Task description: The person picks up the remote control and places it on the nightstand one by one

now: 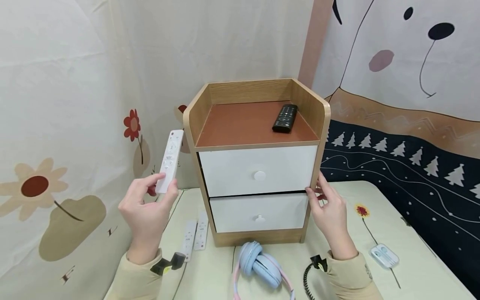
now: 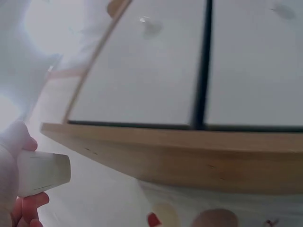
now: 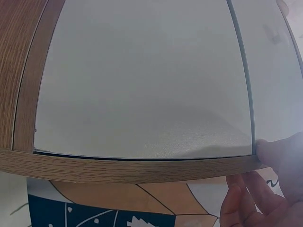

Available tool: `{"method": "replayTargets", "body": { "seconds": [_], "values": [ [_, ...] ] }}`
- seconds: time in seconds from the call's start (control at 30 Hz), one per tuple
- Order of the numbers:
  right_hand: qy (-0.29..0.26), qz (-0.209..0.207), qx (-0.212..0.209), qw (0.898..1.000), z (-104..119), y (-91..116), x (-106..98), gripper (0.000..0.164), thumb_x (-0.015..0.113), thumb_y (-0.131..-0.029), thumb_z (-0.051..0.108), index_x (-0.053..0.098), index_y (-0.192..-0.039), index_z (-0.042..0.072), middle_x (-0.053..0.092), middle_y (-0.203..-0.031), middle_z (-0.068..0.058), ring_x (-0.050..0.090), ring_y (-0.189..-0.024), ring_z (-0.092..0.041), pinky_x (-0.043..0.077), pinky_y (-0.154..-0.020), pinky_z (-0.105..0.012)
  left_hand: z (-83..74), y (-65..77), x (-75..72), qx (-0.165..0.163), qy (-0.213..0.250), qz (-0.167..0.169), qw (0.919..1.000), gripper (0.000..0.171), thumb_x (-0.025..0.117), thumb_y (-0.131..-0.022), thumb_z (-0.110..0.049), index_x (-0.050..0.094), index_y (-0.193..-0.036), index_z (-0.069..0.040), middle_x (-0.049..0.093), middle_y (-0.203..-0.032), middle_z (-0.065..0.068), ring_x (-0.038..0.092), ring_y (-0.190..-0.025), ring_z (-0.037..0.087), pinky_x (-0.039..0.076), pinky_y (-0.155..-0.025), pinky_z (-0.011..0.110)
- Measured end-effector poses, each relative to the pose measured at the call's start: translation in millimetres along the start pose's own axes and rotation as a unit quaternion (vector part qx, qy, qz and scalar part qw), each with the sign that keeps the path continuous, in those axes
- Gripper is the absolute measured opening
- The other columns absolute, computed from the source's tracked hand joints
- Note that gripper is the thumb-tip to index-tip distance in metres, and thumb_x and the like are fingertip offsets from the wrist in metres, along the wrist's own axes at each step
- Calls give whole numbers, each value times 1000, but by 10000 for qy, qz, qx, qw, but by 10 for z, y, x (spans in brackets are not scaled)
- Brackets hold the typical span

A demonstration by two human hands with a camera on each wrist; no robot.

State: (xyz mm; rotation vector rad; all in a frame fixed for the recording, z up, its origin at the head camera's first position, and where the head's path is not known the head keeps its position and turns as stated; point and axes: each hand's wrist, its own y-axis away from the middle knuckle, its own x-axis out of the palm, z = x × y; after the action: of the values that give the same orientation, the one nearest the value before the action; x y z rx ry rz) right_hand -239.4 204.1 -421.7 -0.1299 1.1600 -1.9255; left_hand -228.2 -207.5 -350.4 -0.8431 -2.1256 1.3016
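Observation:
My left hand [image 1: 146, 208] pinches the lower end of a white remote control [image 1: 171, 156], raised upright left of a small two-drawer cabinet [image 1: 258, 238]. The left wrist view shows the end of that remote [image 2: 45, 174] between thumb and fingers, close to the cabinet's wooden side [image 2: 189, 163]. On the cabinet's other side, my right hand [image 1: 331, 212] grips the edge of the side panel. Its thumb lies at the front by the gap between the drawers, while the fingers [image 3: 258, 194] reach round the outside. A black remote control [image 1: 285, 118] lies on the brown top shelf [image 1: 240, 123].
Two more white remotes [image 1: 195, 233] lie on the table at the cabinet's lower left. Blue and pink headphones [image 1: 260, 264] rest in front of it. To the right is a small clear case with earphones [image 1: 384, 256]. Printed cloth [image 1: 243, 41] hangs behind.

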Motion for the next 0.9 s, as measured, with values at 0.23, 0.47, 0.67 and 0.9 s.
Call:
{"method": "replayTargets", "body": {
  "seconds": [0.23, 0.47, 0.67, 0.9],
  "values": [
    [-4, 19, 34, 10000, -1, 10, -3, 62, 79, -100, 6, 57, -158, 1, 79, -120, -26, 79, -101, -41, 42, -85, 5, -302, -189, 93, 101, 510, -627, 9967, 24, 86, -78, -8, 84, -97, 6, 68, -80, 21, 53, -74, 2, 32, -65, 14],
    [57, 29, 27, 10000, 1, 10, -1, 62, 79, -100, 5, 57, -158, 0, 78, -121, -27, 78, -102, -42, 41, -86, 6, -517, -282, 279, 660, 847, -530, 9928, 24, 87, -76, -9, 84, -94, 5, 68, -79, 26, 54, -75, 8, 40, -70, 13],
    [77, 13, 1, 10000, 10, 0, -14, 62, 79, -99, 5, 57, -157, 0, 78, -121, -27, 78, -101, -43, 41, -86, 6, -622, -293, 459, 1212, 853, -108, 9889, 26, 90, -74, -10, 86, -98, -1, 72, -81, 22, 58, -73, 27, 44, -75, 13],
    [13, 6, -53, 10000, 25, -5, -18, 62, 79, -100, 5, 58, -157, 1, 79, -120, -27, 78, -100, -43, 40, -86, 6, -718, -296, 642, 1705, 549, 617, 9819, 24, 89, -79, -14, 86, -102, -6, 74, -85, 16, 63, -77, 29, 46, -66, 26]
  ]
}}
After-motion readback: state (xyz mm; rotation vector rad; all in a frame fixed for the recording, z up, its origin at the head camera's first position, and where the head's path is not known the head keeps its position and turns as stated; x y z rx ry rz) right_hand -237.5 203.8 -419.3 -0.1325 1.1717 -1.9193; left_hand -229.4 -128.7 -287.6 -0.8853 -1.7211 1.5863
